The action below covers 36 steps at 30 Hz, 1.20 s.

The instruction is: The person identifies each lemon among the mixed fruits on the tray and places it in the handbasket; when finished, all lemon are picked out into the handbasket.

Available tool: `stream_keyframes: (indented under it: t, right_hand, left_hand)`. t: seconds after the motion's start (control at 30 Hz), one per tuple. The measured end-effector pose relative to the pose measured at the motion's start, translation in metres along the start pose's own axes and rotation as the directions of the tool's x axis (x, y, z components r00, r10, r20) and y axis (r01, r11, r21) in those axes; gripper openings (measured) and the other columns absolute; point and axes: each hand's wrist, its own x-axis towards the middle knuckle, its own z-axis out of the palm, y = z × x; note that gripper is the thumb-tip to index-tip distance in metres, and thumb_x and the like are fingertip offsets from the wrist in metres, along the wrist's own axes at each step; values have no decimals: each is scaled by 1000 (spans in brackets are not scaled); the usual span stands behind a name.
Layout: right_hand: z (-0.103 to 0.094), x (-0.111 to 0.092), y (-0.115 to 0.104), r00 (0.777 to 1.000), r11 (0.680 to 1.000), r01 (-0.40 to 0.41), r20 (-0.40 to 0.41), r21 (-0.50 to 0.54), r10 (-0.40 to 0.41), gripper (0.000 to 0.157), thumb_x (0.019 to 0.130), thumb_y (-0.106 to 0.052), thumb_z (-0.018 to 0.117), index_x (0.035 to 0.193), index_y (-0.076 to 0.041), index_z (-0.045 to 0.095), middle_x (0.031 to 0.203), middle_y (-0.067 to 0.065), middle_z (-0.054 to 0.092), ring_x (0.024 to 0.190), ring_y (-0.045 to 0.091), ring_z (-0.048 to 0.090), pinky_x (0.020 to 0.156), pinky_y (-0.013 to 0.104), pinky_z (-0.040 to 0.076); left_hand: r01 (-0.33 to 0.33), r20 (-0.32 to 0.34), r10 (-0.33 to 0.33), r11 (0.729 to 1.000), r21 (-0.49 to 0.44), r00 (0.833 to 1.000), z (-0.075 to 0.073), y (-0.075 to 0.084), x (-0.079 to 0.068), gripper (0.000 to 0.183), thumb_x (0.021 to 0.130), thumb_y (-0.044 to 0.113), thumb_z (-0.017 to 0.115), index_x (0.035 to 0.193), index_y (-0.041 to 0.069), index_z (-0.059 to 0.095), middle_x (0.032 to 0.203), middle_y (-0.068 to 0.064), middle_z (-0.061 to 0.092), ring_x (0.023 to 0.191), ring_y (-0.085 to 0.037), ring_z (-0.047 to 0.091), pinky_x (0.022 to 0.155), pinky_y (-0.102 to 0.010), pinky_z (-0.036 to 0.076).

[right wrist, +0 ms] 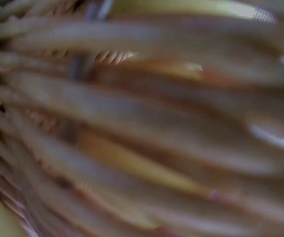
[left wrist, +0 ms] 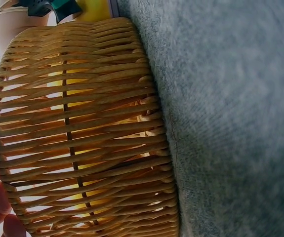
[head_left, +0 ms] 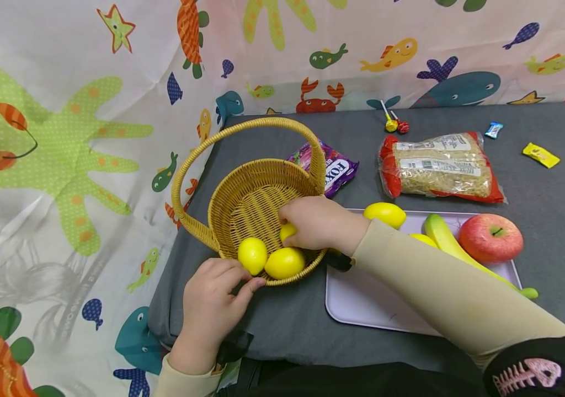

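A round wicker basket [head_left: 257, 201] with a tall handle is tipped toward the person in the head view. My left hand [head_left: 215, 300] grips its near rim; some of its fingers show along the weave [left wrist: 77, 133] in the left wrist view. Reaching inside, my right hand [head_left: 314, 223] holds a lemon [head_left: 288, 232], mostly covered by the fingers. Two more lemons, one upright [head_left: 252, 256] and one lying sideways [head_left: 284, 263], rest against the near inner wall. Blurred wicker strands [right wrist: 146, 113] fill the right wrist view, hiding that hand.
A pale tray [head_left: 377, 303] under the right forearm bears a lemon [head_left: 384, 214], a banana [head_left: 443, 237], an apple [head_left: 491, 238] and another yellow fruit [head_left: 424, 239]. Behind lie a purple packet [head_left: 341, 170], a red-ended clear food bag [head_left: 441, 168], lollipops [head_left: 391, 125] and small wrapped sweets [head_left: 540, 155].
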Motion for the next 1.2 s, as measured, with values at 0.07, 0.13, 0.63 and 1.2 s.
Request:
stream_keyframes:
  t: [0.07, 0.13, 0.63, 1.2]
  right_hand:
    - [0, -1, -1, 1000, 1000, -8, 4, -12, 8, 39, 89, -46, 75, 116, -19, 67, 108, -2, 67, 92, 19, 58, 87, 42, 51]
    - [-1, -1, 0, 1000, 1000, -10, 9, -21, 10, 40, 90, -48, 74, 116, -19, 67, 107, -2, 67, 92, 19, 59, 87, 42, 52]
    - [-43, -41, 13, 987, 955, 71, -157, 288, -26, 39, 94, -43, 72, 126, -21, 68, 118, -6, 68, 106, 17, 62, 95, 39, 52]
    - [-30, -113, 56, 971, 867, -99, -144, 488, 192, 37, 92, -45, 73, 122, -24, 68, 115, -2, 68, 107, 21, 62, 88, 42, 57]
  left_hand:
    - [3, 2, -3, 1000, -4, 1000, 0, 1, 0, 31, 79, 46, 84, 74, 19, 70, 86, 6, 72, 85, -16, 64, 81, -35, 54]
    - [3, 4, -3, 1000, -5, 1000, 0, 1, 0, 31, 79, 46, 84, 74, 19, 70, 86, 6, 72, 85, -16, 64, 81, -35, 54]
    - [27, 55, -27, 1000, 0, 998, -3, 3, 3, 31, 78, 45, 86, 74, 17, 71, 87, 4, 73, 85, -18, 64, 83, -37, 55]
    - [29, 57, -29, 1000, 7, 998, -3, 3, 3, 30, 76, 43, 87, 74, 18, 71, 86, 3, 73, 86, -19, 64, 83, -38, 55]
